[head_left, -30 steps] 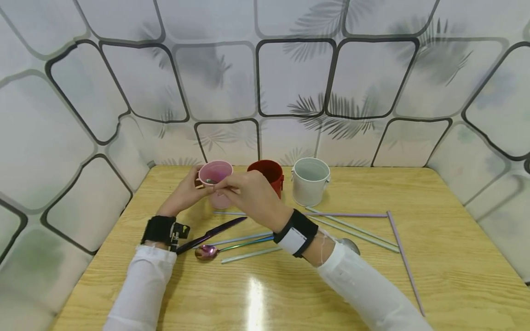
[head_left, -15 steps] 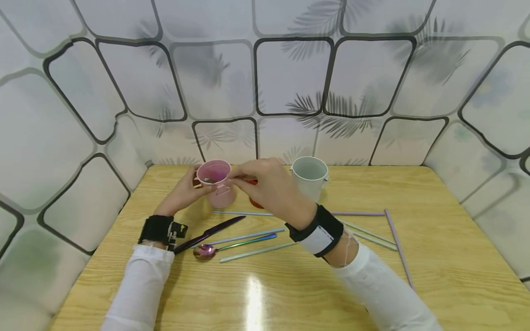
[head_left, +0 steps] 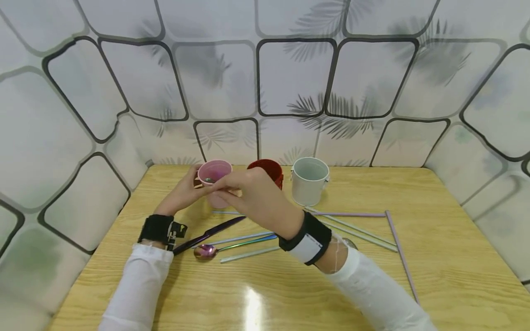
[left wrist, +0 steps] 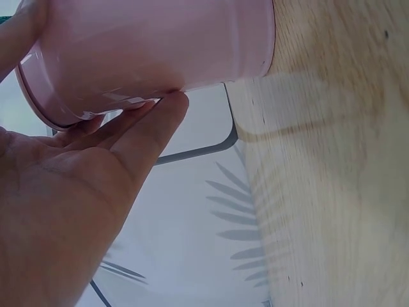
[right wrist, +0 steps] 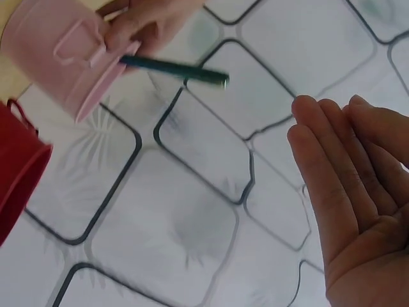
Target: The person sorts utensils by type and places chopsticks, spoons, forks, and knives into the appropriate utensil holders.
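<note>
At the table's back left my left hand (head_left: pixel 186 191) holds a small pink bucket (head_left: pixel 218 201) by its side. In the left wrist view, fingers (left wrist: pixel 150 131) of that hand press against the bucket wall (left wrist: pixel 160 45). A shiny dark-green rod (right wrist: pixel 176 68) slants out past the bucket's rim in the right wrist view; what its lower part looks like is hidden inside. My right hand (head_left: pixel 262 200) hovers in front of the pink bucket's rim. Its fingers (right wrist: pixel 339 173) look nearly straight, with nothing visible between them and the thumb.
A red bucket (head_left: pixel 271 168) and a white bucket (head_left: pixel 307 191) stand to the right. On the table lie a dark purple knife (head_left: pixel 219 228), a rainbow-coloured spoon (head_left: pixel 205 252) and several thin sticks (head_left: pixel 407 257). The right arm partly covers a silver spoon (head_left: pixel 350 242).
My right hand shifted right, baring the pink bucket's handle, then came back left in front of the rim. The left hand and pink bucket have stayed put.
</note>
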A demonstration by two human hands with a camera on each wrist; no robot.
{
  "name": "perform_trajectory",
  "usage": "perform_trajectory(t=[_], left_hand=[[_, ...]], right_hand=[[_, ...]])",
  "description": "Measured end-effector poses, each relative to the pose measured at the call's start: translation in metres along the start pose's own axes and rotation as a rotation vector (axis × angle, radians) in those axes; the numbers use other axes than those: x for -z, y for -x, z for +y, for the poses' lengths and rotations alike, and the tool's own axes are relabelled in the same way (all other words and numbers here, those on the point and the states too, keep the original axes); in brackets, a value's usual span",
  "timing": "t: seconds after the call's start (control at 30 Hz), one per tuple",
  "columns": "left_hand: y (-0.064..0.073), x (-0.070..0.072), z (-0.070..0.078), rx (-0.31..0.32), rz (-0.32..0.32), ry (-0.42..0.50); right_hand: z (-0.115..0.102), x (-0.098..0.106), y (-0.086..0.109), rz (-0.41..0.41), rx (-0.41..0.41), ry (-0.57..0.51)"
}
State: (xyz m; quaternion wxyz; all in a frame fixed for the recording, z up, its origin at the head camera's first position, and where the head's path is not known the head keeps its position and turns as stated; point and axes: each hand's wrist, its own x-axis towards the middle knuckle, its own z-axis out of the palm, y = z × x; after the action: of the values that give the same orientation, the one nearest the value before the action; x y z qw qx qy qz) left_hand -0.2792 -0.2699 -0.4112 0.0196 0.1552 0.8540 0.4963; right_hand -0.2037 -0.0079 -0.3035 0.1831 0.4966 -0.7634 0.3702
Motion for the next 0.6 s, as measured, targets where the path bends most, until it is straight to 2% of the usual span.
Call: perform_trajectory(t=[0.07,0.23,0.47,0.6], left_hand=[[0.000,0.001,0.000,-0.018,-0.001,0.003],[0.001,0.002,-0.001,-0.014,-0.017,0.025],[0.001,0.002,-0.002,-0.011,-0.029,0.050],[0.002,0.003,-0.003,-0.006,-0.025,0.047]], right_hand=[[-0.003,-0.010,-0.002,-0.047,0.014,0.022],[-0.003,-0.038,-0.006,-0.192,0.011,0.094],[0.018,-0.075,-0.004,-0.352,-0.003,0.171],[0.032,-0.090,-0.003,-0.402,-0.018,0.184]])
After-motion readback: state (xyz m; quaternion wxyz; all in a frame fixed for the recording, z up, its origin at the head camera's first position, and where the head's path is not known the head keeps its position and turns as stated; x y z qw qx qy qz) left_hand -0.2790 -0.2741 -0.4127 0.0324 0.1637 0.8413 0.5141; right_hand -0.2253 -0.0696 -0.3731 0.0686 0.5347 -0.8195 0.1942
